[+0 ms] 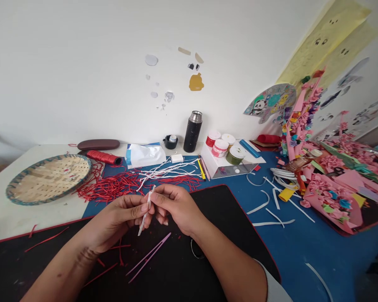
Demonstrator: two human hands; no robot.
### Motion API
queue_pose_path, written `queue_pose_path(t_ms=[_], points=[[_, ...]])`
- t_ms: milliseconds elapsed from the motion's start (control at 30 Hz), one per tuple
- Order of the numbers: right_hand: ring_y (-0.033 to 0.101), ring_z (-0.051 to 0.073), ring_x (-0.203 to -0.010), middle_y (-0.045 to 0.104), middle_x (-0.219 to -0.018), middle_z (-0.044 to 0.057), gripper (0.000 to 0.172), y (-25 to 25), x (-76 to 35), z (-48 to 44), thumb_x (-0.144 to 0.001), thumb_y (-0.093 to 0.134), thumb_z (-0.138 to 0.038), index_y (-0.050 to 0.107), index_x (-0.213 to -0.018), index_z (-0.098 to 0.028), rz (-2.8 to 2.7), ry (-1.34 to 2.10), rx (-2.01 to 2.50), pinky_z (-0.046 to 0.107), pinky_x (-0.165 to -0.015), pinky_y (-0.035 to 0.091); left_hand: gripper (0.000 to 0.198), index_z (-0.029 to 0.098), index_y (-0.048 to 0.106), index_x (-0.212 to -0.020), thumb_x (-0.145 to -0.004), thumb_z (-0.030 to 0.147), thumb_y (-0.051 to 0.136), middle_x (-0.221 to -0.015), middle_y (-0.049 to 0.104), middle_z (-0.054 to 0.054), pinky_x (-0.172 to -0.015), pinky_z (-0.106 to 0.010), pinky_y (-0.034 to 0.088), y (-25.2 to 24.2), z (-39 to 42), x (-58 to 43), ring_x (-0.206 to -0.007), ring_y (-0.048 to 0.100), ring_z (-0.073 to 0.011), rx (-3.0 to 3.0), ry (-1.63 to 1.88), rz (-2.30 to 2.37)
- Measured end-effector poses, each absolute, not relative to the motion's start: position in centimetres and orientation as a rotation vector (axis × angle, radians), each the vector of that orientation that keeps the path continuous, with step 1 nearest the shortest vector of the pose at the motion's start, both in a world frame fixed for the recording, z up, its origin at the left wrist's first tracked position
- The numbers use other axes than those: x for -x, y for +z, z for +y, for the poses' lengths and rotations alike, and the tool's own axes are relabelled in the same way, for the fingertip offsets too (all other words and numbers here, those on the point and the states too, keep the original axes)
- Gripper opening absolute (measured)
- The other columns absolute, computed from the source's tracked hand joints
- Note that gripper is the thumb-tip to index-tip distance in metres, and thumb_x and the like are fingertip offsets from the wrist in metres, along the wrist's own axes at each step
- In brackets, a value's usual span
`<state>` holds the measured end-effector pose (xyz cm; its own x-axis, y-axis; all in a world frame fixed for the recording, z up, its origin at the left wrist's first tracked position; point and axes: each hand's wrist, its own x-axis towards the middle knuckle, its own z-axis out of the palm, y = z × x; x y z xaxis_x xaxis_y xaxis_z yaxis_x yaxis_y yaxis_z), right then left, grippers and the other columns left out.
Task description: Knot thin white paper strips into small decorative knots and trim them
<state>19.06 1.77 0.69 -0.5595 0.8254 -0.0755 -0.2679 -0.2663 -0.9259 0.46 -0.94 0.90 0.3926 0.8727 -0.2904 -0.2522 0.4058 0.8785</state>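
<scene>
Head view: left hand [113, 220] and right hand [176, 208] pinching a narrow white paper strip [145, 215] between fingertips, held above a black desk mat [189, 214]; neither hand clenched. Pink tweezers [148, 258] lying on the mat, just below and touching neither hand. Main risks: creasing or tearing from too hard a pinch; a slip from too loose a grip, with the strip lost among red paper shreds [108, 187] on the counter [40, 222].
</scene>
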Motion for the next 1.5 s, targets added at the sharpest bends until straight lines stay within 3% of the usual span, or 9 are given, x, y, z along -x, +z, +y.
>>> queue_pose_path(t_ms=[367, 633, 1067, 1300, 1500], points=[[0.052, 0.008, -0.047, 0.065, -0.069, -0.003, 0.041, 0.0, -19.0, 2.1, -0.084, 0.080, -0.058, 0.068, -0.087, -0.018, -1.287, 1.725, 0.866, 0.022, -0.044, 0.037, 0.038, 0.021, 0.086, -0.071, -0.078, 0.059, 0.088, -0.074, 0.080, -0.009, -0.069, -0.030, 0.051, 1.0, -0.7, -0.4, -0.073, 0.067, -0.0223, -1.107, 0.853, 1.020], [0.051, 0.009, -0.047, 0.065, -0.064, -0.003, 0.036, 0.1, -18.9, 2.0, -0.087, 0.077, -0.053, 0.067, -0.088, -0.018, -1.355, 1.616, 0.890, 0.023, -0.048, 0.041, 0.036, 0.024, 0.089, -0.082, -0.081, 0.059, 0.082, -0.082, 0.084, -0.008, -0.073, -0.032, 0.053, 2.0, -0.7, -0.5, -0.077, 0.070, -0.0266, -1.349, 0.798, 1.174], [0.051, 0.008, -0.047, 0.067, -0.067, -0.002, 0.033, -0.2, -18.9, 1.9, -0.089, 0.075, -0.051, 0.067, -0.087, -0.018, -1.391, 1.603, 0.913, 0.023, -0.048, 0.040, 0.043, 0.025, 0.085, -0.076, -0.086, 0.064, 0.072, -0.075, 0.080, -0.005, -0.065, -0.029, 0.048, 2.3, -1.0, -0.5, -0.070, 0.064, -0.0225, -1.480, 0.775, 1.235], [0.051, 0.008, -0.045, 0.066, -0.069, -0.003, 0.037, -0.1, -18.9, 2.1, -0.087, 0.077, -0.053, 0.067, -0.088, -0.018, -1.340, 1.630, 0.880, 0.023, -0.044, 0.037, 0.039, 0.024, 0.086, -0.074, -0.085, 0.060, 0.081, -0.078, 0.081, -0.006, -0.071, -0.029, 0.050, 1.8, -0.9, -0.7, -0.073, 0.066, -0.0213, -1.239, 0.846, 1.059], [0.052, 0.007, -0.045, 0.066, -0.072, -0.003, 0.038, 0.0, -19.1, 2.2, -0.088, 0.078, -0.054, 0.068, -0.090, -0.018, -1.282, 1.706, 0.799, 0.021, -0.042, 0.036, 0.036, 0.020, 0.086, -0.075, -0.078, 0.056, 0.091, -0.074, 0.079, -0.007, -0.066, -0.025, 0.050, 1.2, -1.0, -1.0, -0.067, 0.064, -0.0166, -0.941, 0.886, 0.933]])
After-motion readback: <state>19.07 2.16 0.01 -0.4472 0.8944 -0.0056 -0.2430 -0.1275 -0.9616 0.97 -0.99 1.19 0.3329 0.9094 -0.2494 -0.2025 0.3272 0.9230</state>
